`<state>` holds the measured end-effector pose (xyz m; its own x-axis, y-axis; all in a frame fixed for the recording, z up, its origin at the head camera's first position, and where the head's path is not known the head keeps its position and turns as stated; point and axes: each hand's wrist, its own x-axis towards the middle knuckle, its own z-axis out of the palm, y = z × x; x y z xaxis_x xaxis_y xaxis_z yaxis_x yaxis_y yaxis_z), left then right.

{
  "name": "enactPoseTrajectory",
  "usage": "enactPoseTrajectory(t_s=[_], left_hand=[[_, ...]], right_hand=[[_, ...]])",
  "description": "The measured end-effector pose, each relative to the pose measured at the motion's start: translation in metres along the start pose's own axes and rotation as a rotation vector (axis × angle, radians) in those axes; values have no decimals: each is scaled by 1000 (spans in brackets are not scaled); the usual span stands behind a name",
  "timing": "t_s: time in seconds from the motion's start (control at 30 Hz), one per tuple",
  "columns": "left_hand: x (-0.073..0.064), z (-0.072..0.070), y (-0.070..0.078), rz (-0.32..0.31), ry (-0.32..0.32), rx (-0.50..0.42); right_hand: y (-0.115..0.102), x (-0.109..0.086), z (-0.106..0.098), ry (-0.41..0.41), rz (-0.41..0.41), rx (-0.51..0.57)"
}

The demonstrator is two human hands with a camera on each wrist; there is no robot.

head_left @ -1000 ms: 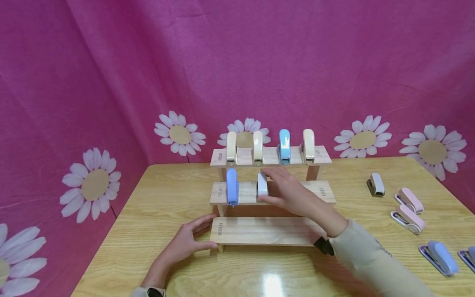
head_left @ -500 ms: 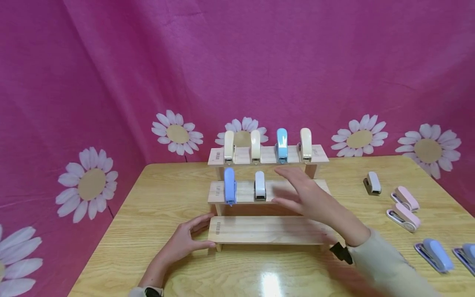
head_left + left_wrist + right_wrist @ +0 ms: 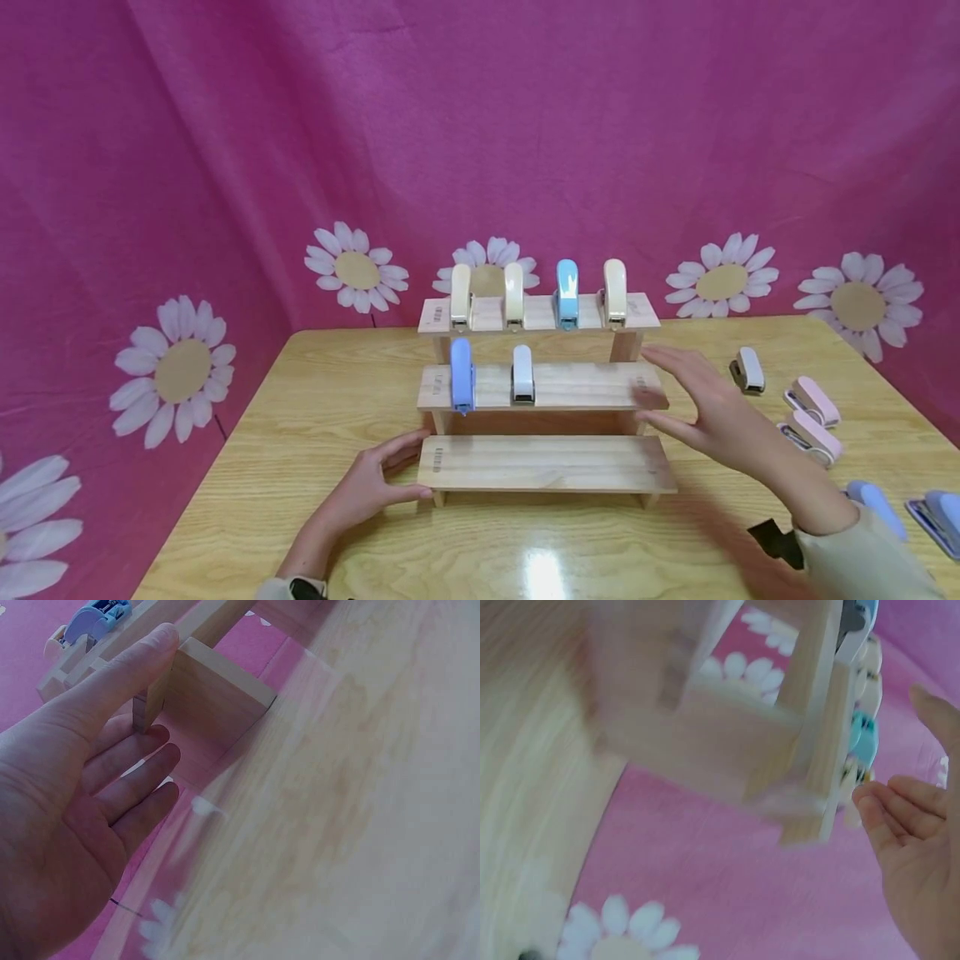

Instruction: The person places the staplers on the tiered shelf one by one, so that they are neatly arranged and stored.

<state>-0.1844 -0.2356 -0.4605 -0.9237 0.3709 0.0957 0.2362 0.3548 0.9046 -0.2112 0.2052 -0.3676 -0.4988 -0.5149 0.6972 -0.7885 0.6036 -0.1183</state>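
Observation:
A three-tier wooden display stand (image 3: 547,462) stands on the table. My left hand (image 3: 378,479) holds the left end of its lowest tier, thumb at the front corner and fingers at the back; the left wrist view shows the thumb (image 3: 142,664) along the board's edge. My right hand (image 3: 720,408) is beside the middle tier's right end, fingers spread, holding nothing. On the middle tier stand a periwinkle stapler (image 3: 462,375) and a white stapler (image 3: 522,375). The top tier bears three cream staplers, one the leftmost stapler (image 3: 461,296), and a light-blue stapler (image 3: 567,293).
To the right on the wooden table (image 3: 337,375) lie a white stapler (image 3: 747,370), two pink staplers, the farther pink stapler (image 3: 813,402) behind the other, and two blue staplers, one a blue stapler (image 3: 937,521) near the edge. A pink daisy-print cloth (image 3: 525,125) hangs behind.
My right hand has let go of the white stapler on the middle tier and moved right, past the stand's end. My left hand has stayed at the lowest tier.

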Motion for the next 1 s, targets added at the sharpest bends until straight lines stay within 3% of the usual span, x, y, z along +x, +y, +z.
enactPoseTrajectory(t_s=[0.2,0.4,0.57,0.9,1.0], left_hand=[[0,0,0,-3,-3,-5],[0,1,0,-26,-8,-12],[0,1,1,-10,-5,-3],[0,1,2,21,-11,5],[-1,2,3,21,-8,5]], right_hand=[[17,-33,-23,16,30,-16],[34,-73,-49,-35,90,-58],[46,-103,-67,-77,169,-108],[72,-164,-83,-87,248,-154],[77,-177,-85,-77,239,-161]])
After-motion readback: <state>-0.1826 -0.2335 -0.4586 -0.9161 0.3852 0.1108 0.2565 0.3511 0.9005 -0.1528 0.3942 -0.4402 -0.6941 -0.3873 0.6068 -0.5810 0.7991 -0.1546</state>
